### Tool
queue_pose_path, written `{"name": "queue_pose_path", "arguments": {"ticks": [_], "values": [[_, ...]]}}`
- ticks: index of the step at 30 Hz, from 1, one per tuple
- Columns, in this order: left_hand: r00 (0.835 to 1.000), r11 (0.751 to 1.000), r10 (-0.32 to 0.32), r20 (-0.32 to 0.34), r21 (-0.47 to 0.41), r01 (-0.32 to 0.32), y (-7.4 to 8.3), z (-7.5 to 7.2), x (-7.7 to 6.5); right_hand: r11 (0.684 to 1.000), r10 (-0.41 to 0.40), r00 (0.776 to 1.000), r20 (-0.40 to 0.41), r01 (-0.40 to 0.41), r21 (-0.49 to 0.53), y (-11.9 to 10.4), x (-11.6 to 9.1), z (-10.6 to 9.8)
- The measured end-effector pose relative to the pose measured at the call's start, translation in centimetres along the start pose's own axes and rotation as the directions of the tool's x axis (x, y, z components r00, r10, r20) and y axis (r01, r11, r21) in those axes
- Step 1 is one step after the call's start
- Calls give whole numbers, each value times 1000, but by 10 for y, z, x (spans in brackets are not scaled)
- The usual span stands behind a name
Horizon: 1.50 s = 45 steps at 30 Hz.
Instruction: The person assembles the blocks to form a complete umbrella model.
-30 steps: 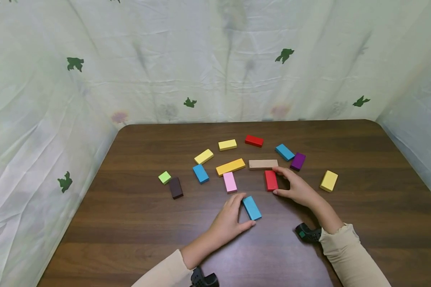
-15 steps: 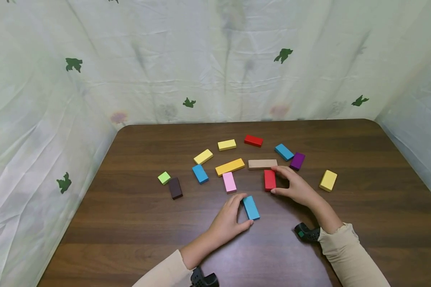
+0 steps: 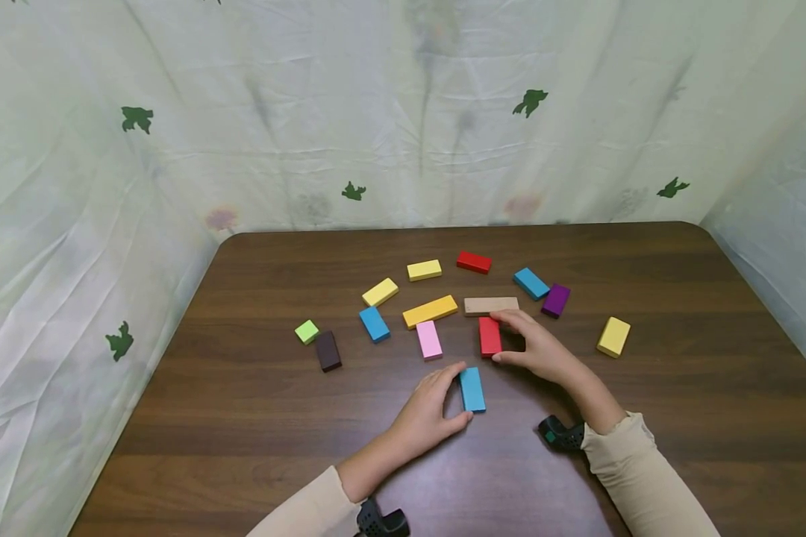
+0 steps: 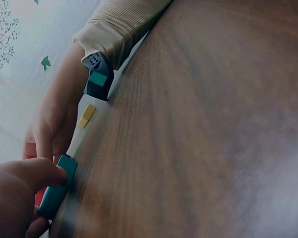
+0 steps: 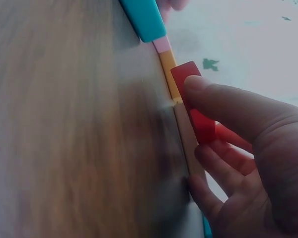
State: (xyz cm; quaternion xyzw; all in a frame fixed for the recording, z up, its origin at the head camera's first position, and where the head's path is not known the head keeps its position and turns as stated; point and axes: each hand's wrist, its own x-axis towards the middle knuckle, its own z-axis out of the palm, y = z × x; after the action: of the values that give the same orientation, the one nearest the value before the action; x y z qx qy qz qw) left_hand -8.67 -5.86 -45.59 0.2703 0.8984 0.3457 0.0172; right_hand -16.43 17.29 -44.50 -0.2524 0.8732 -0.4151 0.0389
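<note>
My left hand (image 3: 426,414) pinches a blue block (image 3: 473,389) by its two ends, thumb at the near end and fingers at the far end. In the left wrist view the thumb presses against this blue block (image 4: 58,191). Farther up the table, my right hand (image 3: 536,347) holds a red block (image 3: 489,337) between thumb and fingers. The right wrist view shows the thumb on the red block's (image 5: 196,109) near end. Just beyond the red block lies a long beige block (image 3: 491,306); whether they touch is unclear. A pink block (image 3: 429,340) lies left of the red one.
An orange block (image 3: 430,312) lies behind the pink one. Several other blocks are scattered around, including a purple block (image 3: 555,300), a yellow block (image 3: 614,338) at right and a dark brown block (image 3: 328,350) at left. A patterned cloth (image 3: 403,119) hangs behind the wooden table (image 3: 242,447).
My right hand has slid the red block to the left, under the beige block's middle. The blue block in my left hand has turned to stand straighter.
</note>
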Motion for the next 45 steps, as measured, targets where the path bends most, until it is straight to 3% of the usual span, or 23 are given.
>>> {"name": "queue_pose_path", "arguments": {"ticks": [26,45], "values": [[1000,1000,26,-14,14,-25,-1,1,-1,996,37,997,62,-31,-86,-13,8,21],[1000,1000,4,-16,0,-4,0,0,-1,992,16,999,46,-10,-128,-17,6,25]]}}
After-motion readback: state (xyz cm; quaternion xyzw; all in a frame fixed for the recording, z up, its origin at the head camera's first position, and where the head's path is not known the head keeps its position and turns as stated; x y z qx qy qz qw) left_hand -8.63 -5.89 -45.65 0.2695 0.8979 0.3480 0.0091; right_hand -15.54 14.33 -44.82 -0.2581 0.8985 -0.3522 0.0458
